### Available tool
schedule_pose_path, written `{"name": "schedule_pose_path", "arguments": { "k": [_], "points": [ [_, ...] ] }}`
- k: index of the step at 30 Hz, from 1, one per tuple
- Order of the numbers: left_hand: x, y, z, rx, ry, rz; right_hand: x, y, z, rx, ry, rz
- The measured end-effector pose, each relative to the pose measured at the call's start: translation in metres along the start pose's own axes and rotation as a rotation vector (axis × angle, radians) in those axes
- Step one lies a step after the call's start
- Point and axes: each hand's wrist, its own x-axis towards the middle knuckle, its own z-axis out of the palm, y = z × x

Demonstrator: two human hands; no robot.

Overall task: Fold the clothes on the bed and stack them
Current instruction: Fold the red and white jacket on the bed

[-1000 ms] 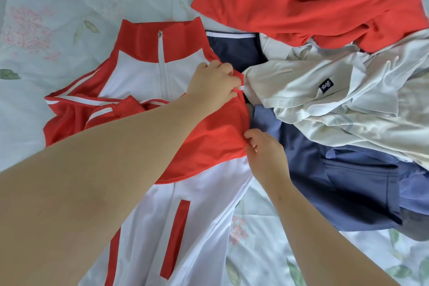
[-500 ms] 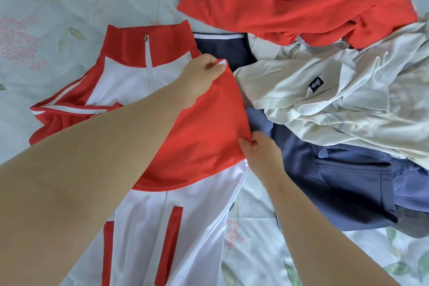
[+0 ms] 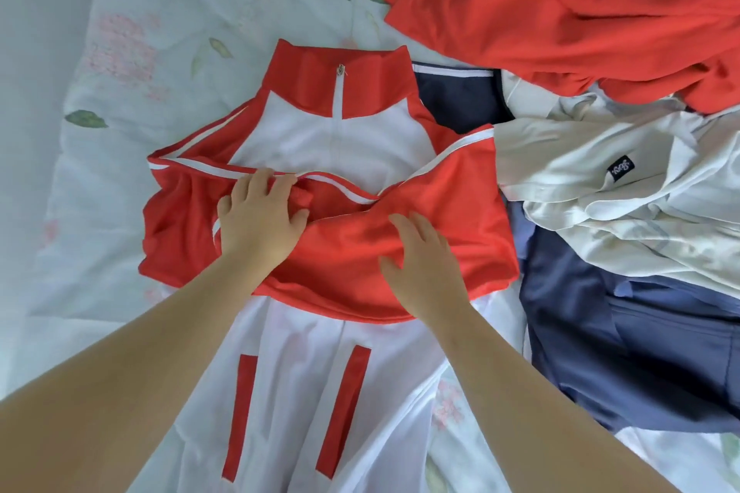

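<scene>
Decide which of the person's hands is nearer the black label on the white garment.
Right. The right hand rests on the red sleeve, below-left of the label; the left hand lies farther left.

The person's left hand [image 3: 260, 220] and right hand [image 3: 420, 252] are bare, with fairly short fingers rounded at the tips. The left forearm [image 3: 120, 392] and right forearm [image 3: 540, 412] are bare as well, uncovered all the way to the edge of the view. The wide-angle lens makes the left forearm look much broader than the right.
</scene>
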Motion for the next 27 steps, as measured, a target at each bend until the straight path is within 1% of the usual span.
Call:
{"name": "schedule_pose_path", "arguments": {
  "k": [1,2,4,5,6,7,8,9,10,11,12,13,14,15,16,17,18,19,20,21,22,23,24,25,27],
  "points": [
    [-0.002,-0.008,0.0,0.042,-0.079,-0.036,0.004,-0.004,0.008,-0.006,-0.083,0.03],
    [-0.004,-0.015,0.0,0.061,-0.136,-0.063,0.005,-0.007,0.014,-0.034,-0.126,0.056],
    [-0.005,-0.029,0.0,0.056,-0.161,-0.071,0.006,-0.009,0.023,-0.127,-0.14,0.078],
    [-0.006,-0.033,-0.004,0.036,-0.131,-0.061,0.006,-0.009,0.024,-0.165,-0.14,0.082],
    [-0.006,-0.039,-0.005,-0.035,-0.08,-0.06,0.005,-0.009,0.025,-0.177,-0.142,0.086],
    [-0.006,-0.046,-0.008,-0.18,-0.007,-0.075,0.005,-0.009,0.025,-0.169,-0.136,0.09],
    [-0.007,-0.053,-0.013,-0.418,0.042,-0.145,0.005,-0.009,0.024,-0.154,-0.126,0.097],
    [-0.007,-0.06,-0.021,-0.778,0.081,-0.25,0.005,-0.011,0.023,-0.131,-0.102,0.107],
    [-0.006,-0.069,-0.03,-1.218,0.148,-0.357,0.004,-0.013,0.023,-0.1,-0.056,0.119],
    [-0.006,-0.08,-0.038,-1.605,0.202,-0.473,0.002,-0.015,0.023,-0.067,0.004,0.134],
    [-0.007,-0.09,-0.042,-1.896,0.225,-0.561,0.0,-0.018,0.023,-0.039,0.062,0.15],
    [-0.01,-0.101,-0.044,-2.052,0.222,-0.645,-0.003,-0.021,0.024,-0.031,0.109,0.16],
    [-0.013,-0.11,-0.043,-2.084,0.207,-0.737,-0.006,-0.023,0.025,-0.04,0.144,0.162],
    [-0.017,-0.116,-0.042,-2.042,0.15,-0.82,-0.01,-0.025,0.028,-0.056,0.174,0.158],
    [-0.019,-0.119,-0.04,-1.948,0.067,-0.875,-0.013,-0.027,0.029,-0.068,0.198,0.15],
    [-0.021,-0.119,-0.037,-1.834,-0.016,-0.882,-0.014,-0.029,0.031,-0.076,0.211,0.142],
    [-0.021,-0.12,-0.035,-1.755,-0.06,-0.884,-0.015,-0.031,0.033,-0.084,0.207,0.134],
    [-0.019,-0.12,-0.035,-1.75,-0.068,-0.889,-0.016,-0.033,0.036,-0.092,0.189,0.126],
    [-0.017,-0.122,-0.036,-1.814,-0.055,-0.88,-0.016,-0.035,0.038,-0.095,0.176,0.117],
    [-0.016,-0.122,-0.04,-1.947,-0.013,-0.843,-0.017,-0.036,0.04,-0.085,0.185,0.103],
    [-0.015,-0.125,-0.042,-2.114,0.049,-0.807,-0.016,-0.038,0.04,-0.065,0.225,0.086],
    [-0.015,-0.126,-0.043,-2.208,0.078,-0.789,-0.015,-0.038,0.039,-0.041,0.283,0.071],
    [-0.015,-0.128,-0.04,-2.185,0.104,-0.808,-0.013,-0.039,0.037,-0.025,0.336,0.059],
    [-0.016,-0.13,-0.036,-2.031,0.094,-0.859,-0.009,-0.04,0.034,-0.014,0.372,0.056],
    [-0.017,-0.135,-0.022,-1.546,0.061,-0.921,0.002,-0.044,0.025,0.025,0.381,0.091]
  ]
}}
